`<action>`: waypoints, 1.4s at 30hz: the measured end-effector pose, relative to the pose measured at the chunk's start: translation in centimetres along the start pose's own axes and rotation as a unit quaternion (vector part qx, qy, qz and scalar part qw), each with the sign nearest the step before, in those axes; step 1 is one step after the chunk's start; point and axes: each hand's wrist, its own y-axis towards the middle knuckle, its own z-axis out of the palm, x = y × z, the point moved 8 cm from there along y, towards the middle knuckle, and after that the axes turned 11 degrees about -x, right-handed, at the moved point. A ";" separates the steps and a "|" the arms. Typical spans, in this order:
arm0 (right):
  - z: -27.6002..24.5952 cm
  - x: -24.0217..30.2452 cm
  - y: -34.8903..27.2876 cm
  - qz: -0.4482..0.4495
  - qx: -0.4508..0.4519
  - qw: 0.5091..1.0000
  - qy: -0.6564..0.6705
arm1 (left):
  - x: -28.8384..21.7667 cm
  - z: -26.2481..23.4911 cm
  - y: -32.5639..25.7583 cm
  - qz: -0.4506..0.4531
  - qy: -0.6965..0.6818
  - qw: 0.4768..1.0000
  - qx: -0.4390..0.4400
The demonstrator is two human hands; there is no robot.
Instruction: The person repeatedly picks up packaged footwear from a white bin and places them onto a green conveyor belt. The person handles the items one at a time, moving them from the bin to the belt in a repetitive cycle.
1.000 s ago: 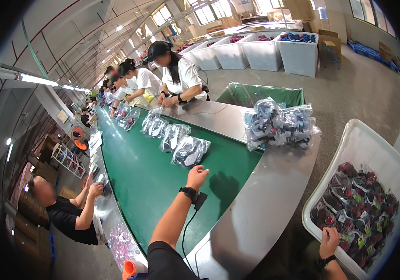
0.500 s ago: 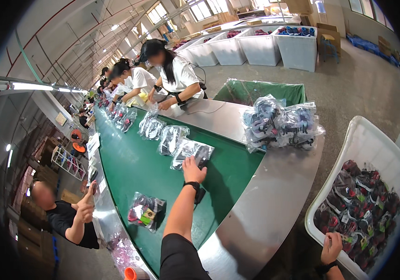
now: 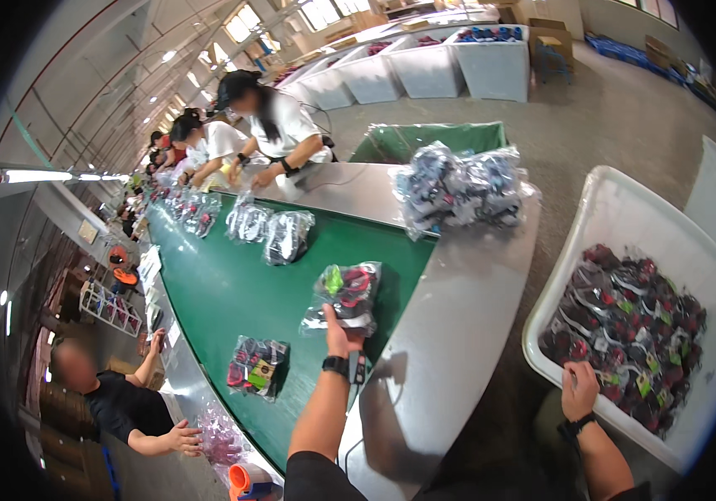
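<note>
My left hand (image 3: 341, 336) grips a clear bag of shoes (image 3: 340, 288), dark with red parts and a green tag, just above the green conveyor belt (image 3: 216, 292). A small grey device (image 3: 358, 366) with a cord is beside that wrist. Nearer on the belt lies another bagged pair (image 3: 256, 367), and farther along are bagged dark shoes (image 3: 288, 237). Down at the right, my right hand (image 3: 579, 391) has its fingers curled at the near rim of a white bin (image 3: 533, 334). Bagged dark and red shoes (image 3: 625, 334) cover the bin's inside.
Bagged blue-grey shoes (image 3: 458, 188) are piled on the metal table end (image 3: 467, 309), with a green-lined container (image 3: 425, 138) behind. Co-workers in white (image 3: 291, 125) work across the belt. A person in black (image 3: 128, 413) stands at left, near an orange-rimmed cylinder (image 3: 245, 480). White bins line the back.
My left hand has lifted a bagged pair off the belt and tilted it, showing red parts and a green tag. My right hand stays at the bin's rim. The view has shifted.
</note>
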 end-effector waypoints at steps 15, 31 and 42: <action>-3.3 10.1 1.9 -0.051 0.026 0.985 0.165 | 4.7 11.1 -24.0 -0.086 0.004 0.984 0.154; -6.3 12.7 1.4 0.019 0.128 0.929 0.346 | 14.4 14.9 -33.9 -0.110 0.125 0.951 0.260; -6.6 11.1 1.0 0.146 0.107 0.911 0.370 | 14.2 16.9 -37.7 0.026 0.151 0.956 0.248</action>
